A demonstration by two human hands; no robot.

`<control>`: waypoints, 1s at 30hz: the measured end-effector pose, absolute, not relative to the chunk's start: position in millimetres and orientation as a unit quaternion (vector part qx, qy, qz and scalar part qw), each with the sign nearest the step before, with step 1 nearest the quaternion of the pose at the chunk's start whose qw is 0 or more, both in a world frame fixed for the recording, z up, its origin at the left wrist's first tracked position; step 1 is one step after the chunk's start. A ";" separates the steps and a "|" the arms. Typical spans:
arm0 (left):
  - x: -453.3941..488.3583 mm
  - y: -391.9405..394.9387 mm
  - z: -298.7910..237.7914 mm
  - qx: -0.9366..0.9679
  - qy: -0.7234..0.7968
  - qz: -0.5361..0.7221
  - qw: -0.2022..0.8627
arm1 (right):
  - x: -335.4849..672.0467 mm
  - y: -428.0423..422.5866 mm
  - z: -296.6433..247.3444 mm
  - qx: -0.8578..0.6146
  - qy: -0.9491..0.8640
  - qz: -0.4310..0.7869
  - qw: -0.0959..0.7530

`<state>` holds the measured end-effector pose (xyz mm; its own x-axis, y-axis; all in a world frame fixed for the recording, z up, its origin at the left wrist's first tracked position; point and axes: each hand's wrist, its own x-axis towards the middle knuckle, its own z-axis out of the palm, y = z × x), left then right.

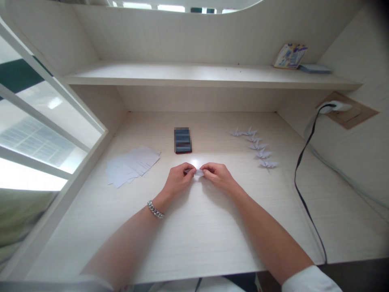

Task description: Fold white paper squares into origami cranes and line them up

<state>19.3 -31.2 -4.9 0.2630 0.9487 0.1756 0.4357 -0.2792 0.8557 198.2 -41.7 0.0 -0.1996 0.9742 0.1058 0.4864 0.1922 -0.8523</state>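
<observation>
Between my two hands is a small folded piece of white paper (198,172), held just above the middle of the desk. My left hand (180,177), with a chain bracelet at the wrist, pinches its left end. The right end sits between the thumb and fingers of my right hand (219,176). My fingers cover much of the paper, so its exact shape is hidden. Off to the right, several folded paper cranes (257,147) stand in a curved line. Loose white paper sheets (133,164) lie overlapping on the left.
A phone (182,140), its screen blurred, lies beyond my hands. A black cord (299,162) runs from the wall outlet (349,111) down across the desk's right side. The shelf (182,73) above holds a colourful box (290,56) and a flat bluish item (315,69).
</observation>
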 end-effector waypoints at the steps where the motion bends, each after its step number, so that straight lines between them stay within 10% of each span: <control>1: 19.2 -30.9 -5.9 0.708 0.487 0.367 0.357 | 198.4 -41.1 -1.3 -0.530 -0.682 0.362 0.352; 30: 8.7 -24.6 0.4 0.752 0.434 0.287 0.404 | 196.1 -43.7 5.8 -0.523 -0.691 0.361 0.345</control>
